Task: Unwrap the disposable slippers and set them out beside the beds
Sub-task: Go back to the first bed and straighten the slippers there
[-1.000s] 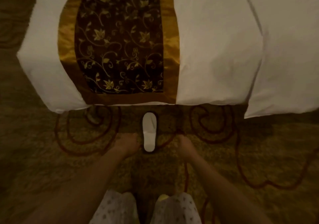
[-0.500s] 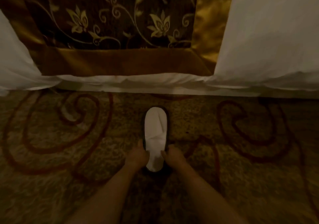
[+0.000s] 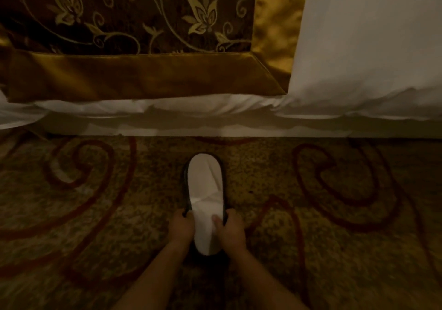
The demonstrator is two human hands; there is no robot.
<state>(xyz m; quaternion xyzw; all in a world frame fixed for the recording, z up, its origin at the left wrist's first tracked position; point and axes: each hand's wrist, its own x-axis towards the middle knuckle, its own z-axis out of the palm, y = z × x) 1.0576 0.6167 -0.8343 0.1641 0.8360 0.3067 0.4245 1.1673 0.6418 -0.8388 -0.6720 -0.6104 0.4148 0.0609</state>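
On carpet (image 3: 95, 214) in front of bed (image 3: 358, 46), centre frame: white slipper (image 3: 205, 190) with dark sole rim, lying flat, toe end toward the bed, heel end toward the person. It sits near the bed's lower edge but apart from it, with a strip of carpet between. White top is creased and folded flat. Cannot tell if it is one slipper or a stacked pair, or if any wrapper is round it; too dim.

Left hand (image 3: 180, 228) grips the slipper's left side near the heel, fingers curled over the dark rim. Right hand (image 3: 230, 231) grips the right side at the same height, thumb pressed on the white top, fingers round the rim. Both forearms come in from the bottom of the frame, hands on either side of the heel end.

Bed: white bedding hanging over the edge, dark floral bed runner (image 3: 143, 23) with gold satin border across it. Carpet is tan with red swirl lines.
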